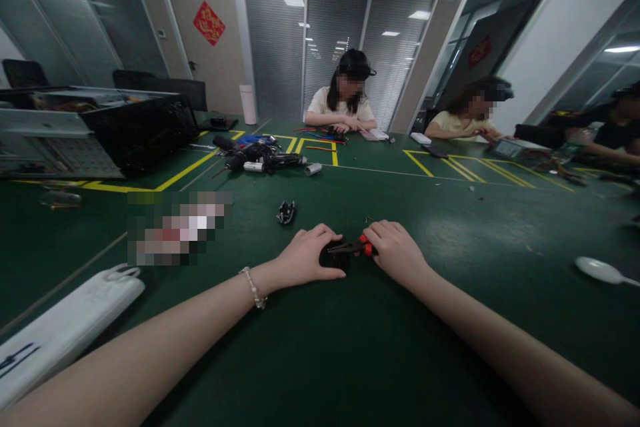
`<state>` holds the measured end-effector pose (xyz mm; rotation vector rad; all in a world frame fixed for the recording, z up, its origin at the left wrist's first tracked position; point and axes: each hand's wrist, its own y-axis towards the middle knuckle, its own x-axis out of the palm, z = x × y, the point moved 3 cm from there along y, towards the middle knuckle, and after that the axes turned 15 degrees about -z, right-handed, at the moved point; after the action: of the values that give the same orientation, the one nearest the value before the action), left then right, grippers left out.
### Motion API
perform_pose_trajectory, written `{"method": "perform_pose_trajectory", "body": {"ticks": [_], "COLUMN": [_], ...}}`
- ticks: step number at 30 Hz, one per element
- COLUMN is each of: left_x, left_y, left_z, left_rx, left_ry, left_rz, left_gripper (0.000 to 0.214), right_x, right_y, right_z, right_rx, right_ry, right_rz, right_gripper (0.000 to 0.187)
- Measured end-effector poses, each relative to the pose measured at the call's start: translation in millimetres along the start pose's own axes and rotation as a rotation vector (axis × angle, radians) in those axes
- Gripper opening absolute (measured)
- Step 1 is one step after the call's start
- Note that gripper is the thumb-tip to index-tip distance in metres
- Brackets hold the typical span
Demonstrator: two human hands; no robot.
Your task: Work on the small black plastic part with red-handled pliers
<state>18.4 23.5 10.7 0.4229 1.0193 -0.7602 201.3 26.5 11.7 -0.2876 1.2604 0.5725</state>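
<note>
My left hand is closed over a small black object that rests on the green table. My right hand grips a pair of pliers with red and black handles. The pliers' dark jaws point left and reach the black object. Both hands sit close together at the table's middle, forearms stretched out from the near edge. A beaded bracelet is on my left wrist.
A small black part lies just beyond my hands. Farther back lies a pile of black tools. A computer case stands far left, a white power strip near left, a white spoon right. Three people sit across the table.
</note>
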Motion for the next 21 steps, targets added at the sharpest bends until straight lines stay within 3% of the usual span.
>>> {"method": "perform_pose_trajectory", "body": {"ticks": [21], "left_x": [2.0], "left_y": [0.6], "left_z": [-3.4], "left_rx": [0.016], "left_ry": [0.001], "left_rz": [-0.001], "left_gripper": [0.062], "right_x": [7.5], "right_y": [-0.1], "right_z": [7.0], "right_rx": [0.011], "right_ry": [0.199], "right_rz": [0.059], "right_gripper": [0.034]}}
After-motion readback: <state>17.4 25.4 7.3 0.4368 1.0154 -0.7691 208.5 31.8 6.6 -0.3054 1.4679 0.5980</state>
